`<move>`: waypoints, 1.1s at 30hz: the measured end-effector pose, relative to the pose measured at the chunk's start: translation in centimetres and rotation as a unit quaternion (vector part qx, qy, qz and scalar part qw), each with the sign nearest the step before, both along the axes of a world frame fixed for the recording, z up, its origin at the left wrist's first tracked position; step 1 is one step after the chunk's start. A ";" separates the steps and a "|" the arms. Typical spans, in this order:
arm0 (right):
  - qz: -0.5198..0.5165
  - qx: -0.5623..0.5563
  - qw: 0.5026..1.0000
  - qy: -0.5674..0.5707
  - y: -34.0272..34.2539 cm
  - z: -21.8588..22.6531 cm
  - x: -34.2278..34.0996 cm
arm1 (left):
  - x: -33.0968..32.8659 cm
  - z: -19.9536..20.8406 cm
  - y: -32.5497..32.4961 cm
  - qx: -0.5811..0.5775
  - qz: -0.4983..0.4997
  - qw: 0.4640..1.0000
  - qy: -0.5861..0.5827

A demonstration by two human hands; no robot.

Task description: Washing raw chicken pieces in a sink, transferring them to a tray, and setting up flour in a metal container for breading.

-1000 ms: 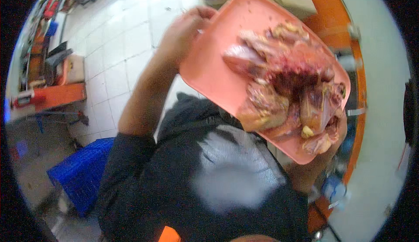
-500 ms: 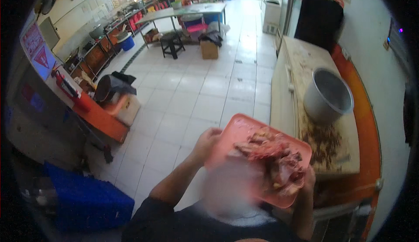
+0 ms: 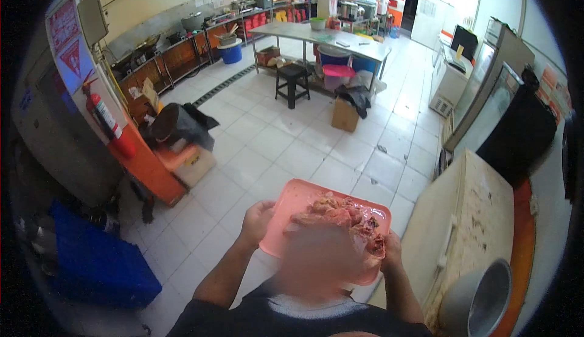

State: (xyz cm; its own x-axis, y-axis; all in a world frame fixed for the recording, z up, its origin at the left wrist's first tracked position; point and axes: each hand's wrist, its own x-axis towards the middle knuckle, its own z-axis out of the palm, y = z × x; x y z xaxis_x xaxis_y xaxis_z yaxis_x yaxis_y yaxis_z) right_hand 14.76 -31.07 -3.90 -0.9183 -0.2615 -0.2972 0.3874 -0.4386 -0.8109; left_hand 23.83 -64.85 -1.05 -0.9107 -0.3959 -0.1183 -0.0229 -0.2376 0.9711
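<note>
A pink tray (image 3: pixel 283 212) is carried in front of me between both hands. Raw meat pieces (image 3: pixel 334 212), red and pale with bony bits, are heaped on its middle and right side. My left hand (image 3: pixel 260 220) grips the left edge, its fingers wrapped around the rim. On the opposite edge, my right hand (image 3: pixel 392 253) is closed around the rim, partly hidden by the tray. A blurred patch covers the tray's near part.
A metal table (image 3: pixel 286 33) with a black stool (image 3: pixel 292 84) stands ahead. To the right is a chest freezer (image 3: pixel 480 215) bearing a large metal pot (image 3: pixel 477 300). On the left are a fire extinguisher (image 3: pixel 106 115), a white box (image 3: pixel 196 166) and a blue bin (image 3: pixel 100 258).
The view has swung right, and the freezer and pot now sit lower. Both hands still hold the tray, which appears further left and more level in the picture.
</note>
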 end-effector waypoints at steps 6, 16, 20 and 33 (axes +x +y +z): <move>-0.002 0.072 0.996 0.061 -7.3 1.9 -13.3 | -16.1 -1.1 -7.7 -0.086 -0.020 0.996 -0.011; 0.002 0.107 0.986 0.124 -17.0 1.6 -40.3 | -44.5 -0.3 -18.0 -0.066 -0.049 0.997 -0.009; -0.008 0.142 0.974 0.179 -21.6 0.5 -52.1 | -55.5 -0.5 -21.9 -0.089 -0.040 0.995 -0.007; -0.002 0.323 0.904 0.279 -32.8 -5.5 -86.0 | -90.8 -2.8 -35.5 -0.144 -0.111 0.983 0.010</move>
State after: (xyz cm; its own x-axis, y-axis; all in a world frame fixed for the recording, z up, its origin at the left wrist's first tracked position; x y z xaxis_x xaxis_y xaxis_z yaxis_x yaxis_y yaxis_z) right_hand -71.26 -63.83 -9.44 -0.9733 -0.1939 0.1226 -0.1610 0.1965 -0.9672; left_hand -67.00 -100.33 -3.82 -0.9795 -0.2011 -0.0112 -0.0228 0.0558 0.9982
